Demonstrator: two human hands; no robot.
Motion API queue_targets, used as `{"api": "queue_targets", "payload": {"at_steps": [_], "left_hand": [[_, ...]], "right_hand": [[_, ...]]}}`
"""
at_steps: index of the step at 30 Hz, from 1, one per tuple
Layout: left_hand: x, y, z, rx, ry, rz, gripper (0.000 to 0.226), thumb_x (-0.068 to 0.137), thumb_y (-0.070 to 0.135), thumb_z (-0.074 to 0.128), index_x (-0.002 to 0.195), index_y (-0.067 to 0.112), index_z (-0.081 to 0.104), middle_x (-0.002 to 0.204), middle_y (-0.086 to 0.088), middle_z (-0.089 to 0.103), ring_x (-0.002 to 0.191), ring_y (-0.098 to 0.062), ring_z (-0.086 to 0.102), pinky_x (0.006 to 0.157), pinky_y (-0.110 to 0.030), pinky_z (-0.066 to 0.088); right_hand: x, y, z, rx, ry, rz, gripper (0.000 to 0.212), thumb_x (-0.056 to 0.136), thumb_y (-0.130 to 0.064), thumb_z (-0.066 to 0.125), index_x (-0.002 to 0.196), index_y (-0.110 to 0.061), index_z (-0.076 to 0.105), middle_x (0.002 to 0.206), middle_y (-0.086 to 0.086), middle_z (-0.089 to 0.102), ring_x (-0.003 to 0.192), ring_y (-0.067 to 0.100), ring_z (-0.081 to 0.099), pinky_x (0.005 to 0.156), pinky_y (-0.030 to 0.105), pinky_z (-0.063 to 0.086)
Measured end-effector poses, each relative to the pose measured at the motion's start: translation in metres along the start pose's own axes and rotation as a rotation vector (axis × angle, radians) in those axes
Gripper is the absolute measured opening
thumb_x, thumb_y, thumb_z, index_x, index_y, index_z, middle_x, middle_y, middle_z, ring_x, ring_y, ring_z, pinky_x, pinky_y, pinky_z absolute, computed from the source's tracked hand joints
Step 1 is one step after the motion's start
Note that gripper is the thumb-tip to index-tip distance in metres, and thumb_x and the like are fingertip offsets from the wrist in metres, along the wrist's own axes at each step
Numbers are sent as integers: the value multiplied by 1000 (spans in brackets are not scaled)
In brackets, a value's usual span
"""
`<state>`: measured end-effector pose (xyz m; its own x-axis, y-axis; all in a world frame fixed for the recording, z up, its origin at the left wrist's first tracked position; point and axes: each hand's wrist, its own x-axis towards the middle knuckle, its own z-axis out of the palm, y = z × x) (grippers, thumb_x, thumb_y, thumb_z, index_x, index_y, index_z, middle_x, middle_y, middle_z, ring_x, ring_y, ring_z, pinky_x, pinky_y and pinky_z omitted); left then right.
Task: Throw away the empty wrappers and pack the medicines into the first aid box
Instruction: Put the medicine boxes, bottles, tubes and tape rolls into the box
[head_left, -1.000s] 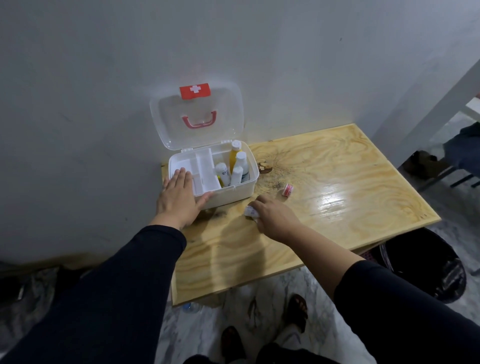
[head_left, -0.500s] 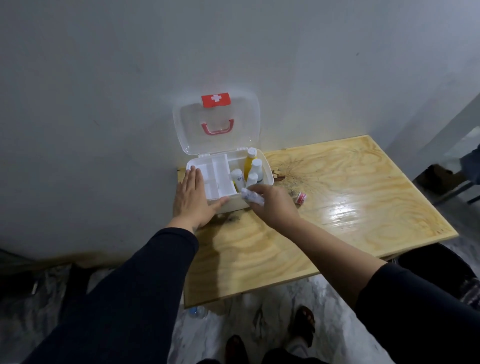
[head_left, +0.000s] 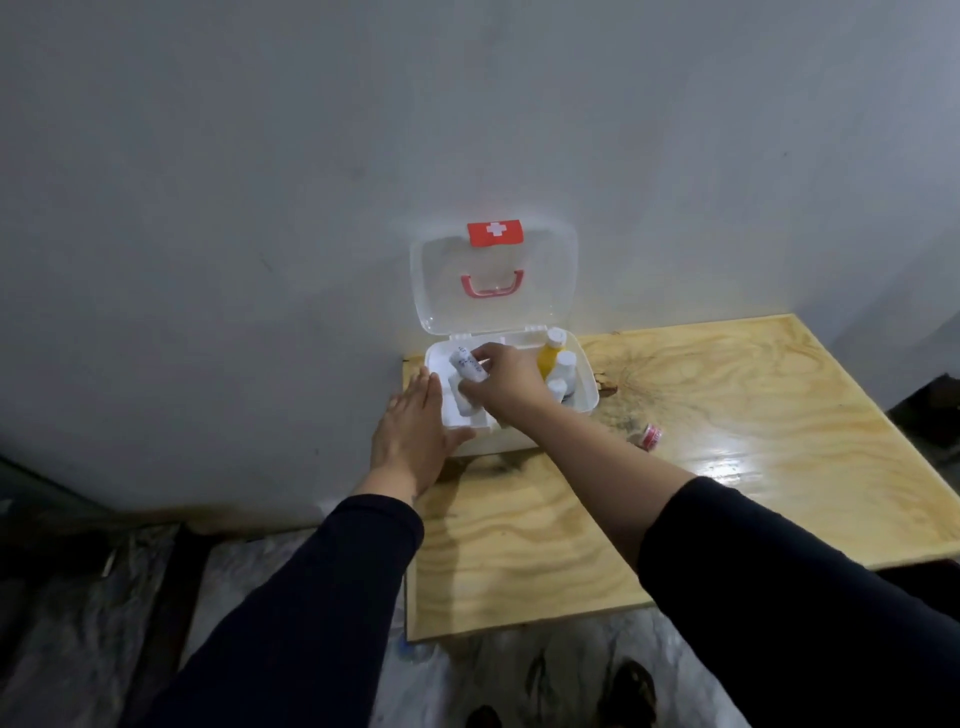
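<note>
Right hand (head_left: 506, 382) grip: tube (head_left: 469, 366) now over box (head_left: 586, 395).

My right hand (head_left: 506, 382) grips a white tube (head_left: 468, 365) over the open first aid box (head_left: 584, 397), my left hand (head_left: 410, 441) flat against the box's near-left corner.

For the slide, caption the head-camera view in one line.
Right hand lowers a white printed tube into the open white plastic first aid box while the left hand steadies it.
</note>
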<state>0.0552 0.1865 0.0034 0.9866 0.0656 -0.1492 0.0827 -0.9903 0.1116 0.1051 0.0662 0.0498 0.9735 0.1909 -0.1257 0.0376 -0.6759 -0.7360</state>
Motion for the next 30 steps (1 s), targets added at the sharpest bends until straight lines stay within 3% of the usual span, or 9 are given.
{"api": "queue_targets", "payload": {"at_steps": [2, 4, 7, 10, 15, 21, 26, 30], "left_hand": [[1, -4, 0, 168, -9, 41, 86, 94, 61, 25, 152, 3, 0, 162, -9, 0, 150, -19, 0, 120, -36, 4], [2, -5, -1, 356, 5, 88, 82, 96, 60, 15, 151, 1, 0, 162, -12, 1, 150, -22, 0, 120, -38, 3], [4, -6, -2, 440, 2, 117, 80, 97, 58, 9, 151, 0, 0, 162, -13, 1, 150, -24, -1, 120, -38, 3], [4, -5, -3, 442, -19, 112, 80, 96, 58, 8, 151, 0, -1, 162, -13, 0, 150, -24, -2, 120, -37, 2], [3, -4, -2, 341, -24, 93, 83, 95, 61, 12, 151, 1, 3, 162, -13, 3, 150, -23, -1, 120, -37, 1], [5, 11, -7, 157, 55, 76, 82, 94, 63, 20, 151, 5, 14, 161, -10, 15, 149, -22, 9, 122, -36, 8], [18, 29, -2, 83, -16, 127, 82, 94, 62, 19, 152, 5, 10, 162, -10, 7, 150, -22, 6, 122, -39, 8], [19, 30, 6, 80, -17, 107, 81, 95, 61, 20, 152, 5, 12, 161, -11, 10, 149, -22, 8, 122, -38, 7]], "right_hand": [[7, 0, -1, -53, 19, 35, 40, 83, -27, 64, 120, -12, 59, 111, 11, 70, 89, 30, 67, 78, 41, 56], [15, -1, -4, -109, 66, 62, 38, 85, -26, 61, 118, -8, 59, 110, 15, 70, 96, 32, 66, 80, 35, 52], [26, -7, -9, -238, 98, 90, 40, 84, -25, 60, 119, -8, 54, 114, 13, 66, 106, 30, 61, 77, 31, 46], [33, -9, -8, -312, 83, 102, 41, 87, -22, 59, 124, -8, 47, 119, 13, 62, 110, 31, 59, 75, 31, 43], [29, -1, -7, -341, 69, 53, 46, 89, -25, 59, 129, -9, 46, 128, 12, 56, 116, 30, 56, 88, 37, 48], [15, 20, -39, -209, 251, -26, 32, 91, -23, 50, 122, -16, 57, 121, 6, 60, 104, 25, 61, 83, 37, 52], [3, 77, -79, -245, 352, 94, 34, 88, -7, 42, 115, -13, 61, 121, 11, 61, 108, 30, 58, 86, 38, 49], [-8, 134, -88, -292, 217, 244, 36, 85, -1, 47, 114, -14, 65, 120, 12, 61, 102, 30, 62, 71, 30, 49]]}}
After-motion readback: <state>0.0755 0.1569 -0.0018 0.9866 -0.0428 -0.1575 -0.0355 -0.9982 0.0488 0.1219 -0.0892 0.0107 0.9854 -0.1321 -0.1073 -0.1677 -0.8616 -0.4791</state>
